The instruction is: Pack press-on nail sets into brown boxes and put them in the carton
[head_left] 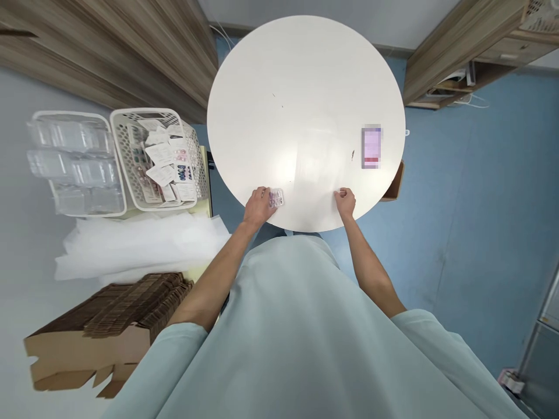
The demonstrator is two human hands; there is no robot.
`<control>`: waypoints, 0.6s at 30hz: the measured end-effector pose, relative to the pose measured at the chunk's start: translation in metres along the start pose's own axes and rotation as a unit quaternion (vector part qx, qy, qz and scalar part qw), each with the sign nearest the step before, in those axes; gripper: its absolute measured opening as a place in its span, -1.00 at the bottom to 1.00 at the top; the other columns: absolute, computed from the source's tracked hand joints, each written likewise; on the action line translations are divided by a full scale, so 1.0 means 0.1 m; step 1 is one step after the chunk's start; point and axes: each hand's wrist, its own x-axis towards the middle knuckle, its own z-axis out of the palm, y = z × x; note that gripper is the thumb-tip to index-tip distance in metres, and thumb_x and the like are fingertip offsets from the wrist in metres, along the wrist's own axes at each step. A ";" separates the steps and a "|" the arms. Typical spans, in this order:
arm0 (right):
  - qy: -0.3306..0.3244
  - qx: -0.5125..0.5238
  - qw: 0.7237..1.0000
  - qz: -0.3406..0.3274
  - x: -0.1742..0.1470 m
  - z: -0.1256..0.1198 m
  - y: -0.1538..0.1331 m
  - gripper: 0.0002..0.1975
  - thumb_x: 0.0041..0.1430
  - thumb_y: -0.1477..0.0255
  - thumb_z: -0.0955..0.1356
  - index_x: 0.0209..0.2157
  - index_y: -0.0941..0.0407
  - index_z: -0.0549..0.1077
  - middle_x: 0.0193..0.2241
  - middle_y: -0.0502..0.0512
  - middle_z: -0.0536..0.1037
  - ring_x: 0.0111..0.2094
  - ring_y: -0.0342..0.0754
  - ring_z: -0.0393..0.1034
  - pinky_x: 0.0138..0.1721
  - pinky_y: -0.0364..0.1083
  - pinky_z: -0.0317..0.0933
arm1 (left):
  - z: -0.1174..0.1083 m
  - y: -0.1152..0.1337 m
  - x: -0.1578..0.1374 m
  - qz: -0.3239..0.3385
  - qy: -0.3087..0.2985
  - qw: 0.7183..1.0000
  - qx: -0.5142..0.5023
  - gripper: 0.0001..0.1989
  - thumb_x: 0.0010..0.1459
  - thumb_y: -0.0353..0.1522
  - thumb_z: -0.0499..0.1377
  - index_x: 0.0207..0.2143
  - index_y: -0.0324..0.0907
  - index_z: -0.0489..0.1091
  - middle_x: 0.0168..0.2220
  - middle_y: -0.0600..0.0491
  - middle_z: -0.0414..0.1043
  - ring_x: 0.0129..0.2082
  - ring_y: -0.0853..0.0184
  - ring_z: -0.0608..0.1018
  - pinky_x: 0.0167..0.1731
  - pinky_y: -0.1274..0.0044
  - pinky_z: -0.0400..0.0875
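Setting down, or taking up, a small clear pack (276, 198) at the near edge of the round white table (305, 87); impossible to tell which from this view. Left hand (258, 205) closed over the pack's left end, fingers curled on top, pack flat on the tabletop. Right hand (346, 200) loosely curled at the table rim, well apart from the pack; too small to tell whether anything thin is pinched there. Pack transparent, rectangular, holding small pink and dark pieces, contents too fine to identify. Judged next: a steady two-handed grip, right hand brought across to the free end. Blurred phone (371, 146) lying farther right. White basket (152, 157) of similar packets standing left of the table.
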 end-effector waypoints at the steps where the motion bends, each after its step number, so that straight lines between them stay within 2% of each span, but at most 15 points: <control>1: -0.002 -0.003 1.000 0.000 -0.03 0.00 0.02 -0.67 0.20 0.25 0.41 -0.05 0.11 0.53 -0.14 0.23 0.67 -0.10 0.15 0.55 0.03 0.09 0.39 | 0.03 0.09 0.03 0.009 0.005 1.000 -0.013 -0.27 0.19 -0.34 0.31 0.39 -0.21 0.26 0.35 -0.32 0.27 0.33 -0.21 0.33 0.20 0.11 0.44; 5: -0.007 -0.007 1.000 -0.003 -0.14 -0.01 0.08 -0.65 0.21 0.27 0.41 0.00 0.09 0.52 -0.15 0.19 0.66 -0.11 0.14 0.55 0.03 0.09 0.39 | 0.18 0.45 0.15 0.068 0.000 0.994 -0.085 -0.29 0.14 -0.36 0.36 0.34 -0.15 0.32 0.34 -0.28 0.28 0.34 -0.21 0.33 0.26 0.11 0.39; 10: -0.023 -0.018 0.999 -0.017 -0.19 -0.02 0.11 -0.67 0.31 0.39 0.31 0.07 0.09 0.51 -0.12 0.18 0.65 -0.11 0.11 0.54 0.02 0.07 0.38 | 0.39 0.70 0.26 0.145 -0.055 0.981 -0.118 -0.33 0.06 -0.45 0.37 0.26 -0.18 0.40 0.32 -0.32 0.28 0.34 -0.27 0.33 0.33 0.02 0.27; 18: -0.034 -0.025 0.998 -0.041 0.06 -0.06 -0.01 -0.69 0.35 0.43 0.32 0.09 0.08 0.49 -0.11 0.19 0.64 -0.08 0.13 0.53 0.04 0.10 0.36 | 0.70 0.80 0.28 0.102 -0.064 0.988 -0.099 -0.33 0.06 -0.49 0.34 0.26 -0.17 0.36 0.33 -0.32 0.26 0.39 -0.23 0.27 0.30 0.05 0.34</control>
